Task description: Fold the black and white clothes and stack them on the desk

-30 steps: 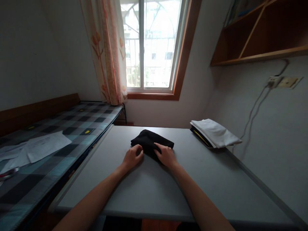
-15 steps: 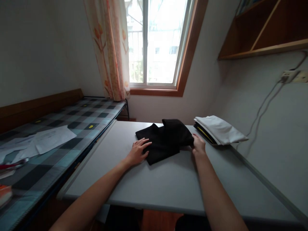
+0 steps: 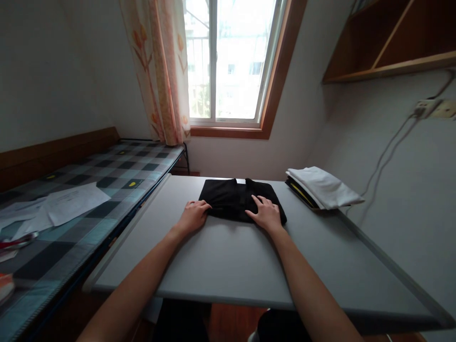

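"How's your grip?"
"My right hand is spread on the black cloth by the table's far edge; my left hand curls at the cloth's near-left corner, pinch unclear."
"Step?"
"Smoothing, I judge; next calls for squaring edges."

Right hand obscures part of the black cloth; print on the papers, left, illegible; orange-and-white item, near left, cut off by frame edge, identity undetermined; window and wall shelf cropped above
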Demonstrator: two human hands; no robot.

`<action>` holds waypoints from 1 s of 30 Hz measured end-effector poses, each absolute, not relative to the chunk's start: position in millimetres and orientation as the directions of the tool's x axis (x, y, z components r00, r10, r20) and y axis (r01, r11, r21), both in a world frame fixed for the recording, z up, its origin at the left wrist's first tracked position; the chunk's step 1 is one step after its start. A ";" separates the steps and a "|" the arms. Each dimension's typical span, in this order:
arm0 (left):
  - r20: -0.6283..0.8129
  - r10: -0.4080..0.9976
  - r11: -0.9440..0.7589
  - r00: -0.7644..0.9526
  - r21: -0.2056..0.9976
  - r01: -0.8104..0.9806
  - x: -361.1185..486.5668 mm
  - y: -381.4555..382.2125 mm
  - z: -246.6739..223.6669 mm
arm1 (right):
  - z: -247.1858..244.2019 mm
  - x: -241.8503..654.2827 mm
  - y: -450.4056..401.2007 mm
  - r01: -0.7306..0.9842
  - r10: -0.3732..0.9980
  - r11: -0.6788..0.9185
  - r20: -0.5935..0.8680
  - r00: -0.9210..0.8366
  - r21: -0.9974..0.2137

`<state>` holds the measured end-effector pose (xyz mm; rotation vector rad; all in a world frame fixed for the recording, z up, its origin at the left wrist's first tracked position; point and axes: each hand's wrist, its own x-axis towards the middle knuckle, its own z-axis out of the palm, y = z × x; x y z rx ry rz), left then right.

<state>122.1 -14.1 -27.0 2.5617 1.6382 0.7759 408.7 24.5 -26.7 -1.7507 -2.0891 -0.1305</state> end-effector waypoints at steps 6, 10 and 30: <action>0.430 0.849 -0.460 0.308 0.314 0.830 104.2 -9.7 -28.9 | -24.0 407.6 25.7 0.922 0.928 0.142 0.373 0.002 -0.360; 0.452 0.815 -0.532 0.362 0.336 0.777 117.3 -12.3 -32.9 | -24.6 417.4 28.6 0.838 0.907 0.081 0.388 0.163 -0.540; 0.417 0.488 0.018 -0.767 0.874 0.486 77.5 7.8 -24.3 | -15.8 486.2 12.8 0.941 0.610 -0.117 0.725 0.320 -0.317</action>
